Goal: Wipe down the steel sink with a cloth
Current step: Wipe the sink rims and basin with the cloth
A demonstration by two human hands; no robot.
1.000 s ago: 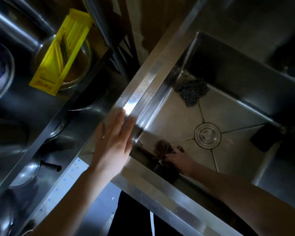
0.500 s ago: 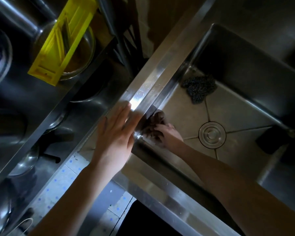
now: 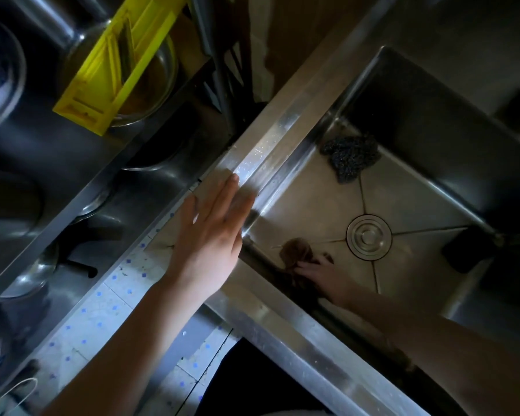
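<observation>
The cloth point(image 3: 296, 253) has been drawn back across the basin of the sink point(image 3: 284, 130), away from the left wall to the foot of the near wall, just left of the drain point(image 3: 369, 237). It is held bunched in the right grip point(image 3: 321, 274), whose fingers are curled over it, though the hold is only partly made out in the dim light. The left grip point(image 3: 210, 235) is laid flat on the left rim, fingers straight, nothing held.

Half a second earlier the cloth was pressed up into the near-left corner, just beside the left fingertips. A second earlier it was about where it is now. One out-and-back stroke over that corner is therefore judged complete. The wiping is taken to be under way rather than finished: the far floor, where a steel scourer point(image 3: 350, 156) lies, and the right side by a dark sponge point(image 3: 466, 250), are judged still to be covered. The left grip has been kept on the rim throughout.
</observation>
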